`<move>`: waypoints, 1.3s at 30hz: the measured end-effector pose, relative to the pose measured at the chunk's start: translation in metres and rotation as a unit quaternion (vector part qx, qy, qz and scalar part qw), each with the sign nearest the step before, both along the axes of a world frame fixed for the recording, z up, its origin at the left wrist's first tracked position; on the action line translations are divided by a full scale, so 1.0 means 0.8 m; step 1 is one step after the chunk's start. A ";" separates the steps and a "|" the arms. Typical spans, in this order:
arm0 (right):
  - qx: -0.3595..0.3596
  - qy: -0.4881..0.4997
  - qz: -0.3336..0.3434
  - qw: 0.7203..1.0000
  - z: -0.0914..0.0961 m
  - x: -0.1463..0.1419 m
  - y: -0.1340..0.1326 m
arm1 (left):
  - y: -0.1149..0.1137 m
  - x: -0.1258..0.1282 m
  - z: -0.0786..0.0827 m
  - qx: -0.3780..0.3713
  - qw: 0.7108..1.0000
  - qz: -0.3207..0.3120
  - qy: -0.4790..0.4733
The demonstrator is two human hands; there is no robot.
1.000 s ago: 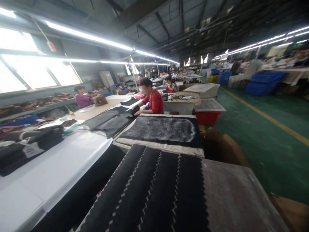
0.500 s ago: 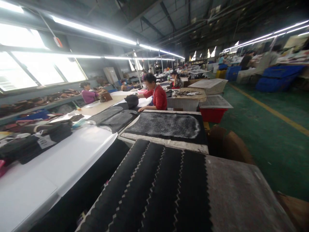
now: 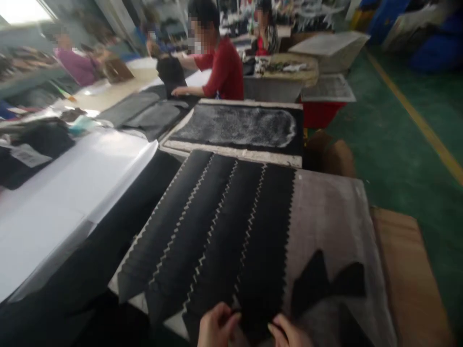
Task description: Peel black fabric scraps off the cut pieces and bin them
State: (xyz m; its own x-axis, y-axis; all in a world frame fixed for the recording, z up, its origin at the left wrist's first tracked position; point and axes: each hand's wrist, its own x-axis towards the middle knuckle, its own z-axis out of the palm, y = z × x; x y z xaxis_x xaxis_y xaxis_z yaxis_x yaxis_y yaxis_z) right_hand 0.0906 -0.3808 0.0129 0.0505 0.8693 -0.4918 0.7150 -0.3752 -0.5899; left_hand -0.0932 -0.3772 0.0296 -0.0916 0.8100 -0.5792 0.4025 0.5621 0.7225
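Black strip (image 3: 269, 241), pinched by both hands (image 3: 216, 326); red bin (image 3: 321, 113) seems covered.

no readable text tbh, just a white tag (image 3: 29, 155) on a dark bundle (image 3: 48, 136), well off to the left of the fingers (image 3: 219, 311) and farther out, its marks too blurry to make out

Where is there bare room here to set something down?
The grey board shows bare surface between the black strips and its right edge, beyond the dark pointed shapes. The white sheet offers more, beside the tagged dark bundle. It is crowded at the strips' near ends, around the left hand and right hand.
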 end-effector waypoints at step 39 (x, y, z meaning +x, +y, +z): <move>-0.092 0.096 -0.018 0.991 0.010 0.008 -0.020 | -0.043 -0.041 -0.005 0.094 0.972 -0.185 0.107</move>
State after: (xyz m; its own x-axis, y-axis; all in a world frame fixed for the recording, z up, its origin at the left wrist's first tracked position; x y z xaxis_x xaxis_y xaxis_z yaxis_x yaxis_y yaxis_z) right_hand 0.0969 -0.3969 0.0206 -0.0298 0.7638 -0.6447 0.5812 -0.5115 -0.6329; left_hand -0.1259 -0.4112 0.0252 0.1238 0.9006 -0.4167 0.7040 0.2162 0.6765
